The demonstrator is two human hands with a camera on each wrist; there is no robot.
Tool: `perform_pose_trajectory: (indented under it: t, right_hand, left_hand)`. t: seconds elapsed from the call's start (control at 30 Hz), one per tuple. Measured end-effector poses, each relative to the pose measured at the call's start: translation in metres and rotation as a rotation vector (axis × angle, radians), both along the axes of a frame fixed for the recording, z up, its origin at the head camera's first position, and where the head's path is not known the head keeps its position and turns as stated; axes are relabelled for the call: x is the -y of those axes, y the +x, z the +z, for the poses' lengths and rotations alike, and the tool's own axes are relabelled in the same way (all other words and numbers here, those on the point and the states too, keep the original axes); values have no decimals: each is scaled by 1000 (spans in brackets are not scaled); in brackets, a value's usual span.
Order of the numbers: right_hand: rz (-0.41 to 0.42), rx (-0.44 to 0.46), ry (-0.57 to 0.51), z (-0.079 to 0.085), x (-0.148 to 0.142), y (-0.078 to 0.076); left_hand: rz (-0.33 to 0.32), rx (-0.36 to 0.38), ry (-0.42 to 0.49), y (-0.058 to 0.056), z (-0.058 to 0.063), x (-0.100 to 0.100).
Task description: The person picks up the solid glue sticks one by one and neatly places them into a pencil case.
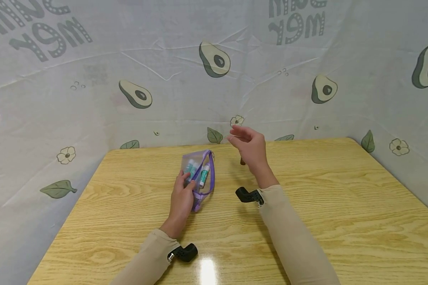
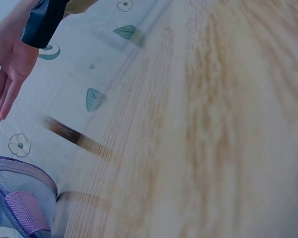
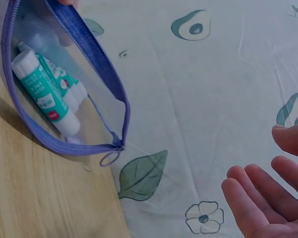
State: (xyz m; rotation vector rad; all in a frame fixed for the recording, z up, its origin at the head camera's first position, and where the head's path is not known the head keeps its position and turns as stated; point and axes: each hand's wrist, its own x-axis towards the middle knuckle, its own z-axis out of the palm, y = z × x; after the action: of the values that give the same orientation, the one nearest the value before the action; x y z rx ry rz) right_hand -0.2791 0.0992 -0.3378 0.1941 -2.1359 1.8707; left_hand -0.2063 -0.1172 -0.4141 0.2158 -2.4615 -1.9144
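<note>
My left hand grips the near left side of a see-through zipper pouch with purple edging. The pouch gapes, and in the right wrist view its zipper pull ring hangs at one end. Several glue sticks with green labels and white caps lie inside. Right of the pouch, my right hand is raised above the table, fingers loosely bent and holding nothing. A small dark brown object shows partly behind that hand; in the left wrist view this brown object is blurred, its kind unclear.
The wooden table reaches back to a light cloth printed with avocados, leaves and flowers, which also hangs at both sides. A black wrist mount sticks out from the left sleeve, and another black mount from the right.
</note>
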Motion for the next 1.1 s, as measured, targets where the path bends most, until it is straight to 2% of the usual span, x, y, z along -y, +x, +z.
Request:
perform_pose_trajectory:
  t: [0.5, 0.77, 1.1]
  right_hand:
    - [-93, 22, -63, 4, -28, -5]
    - [-105, 33, -70, 4, -33, -5]
    - [-81, 111, -52, -6, -36, -10]
  left_hand:
    - [5, -6, -1, -1, -1, 0]
    - [7, -10, 0, -1, 0, 0]
    - [8, -2, 4, -1, -1, 0]
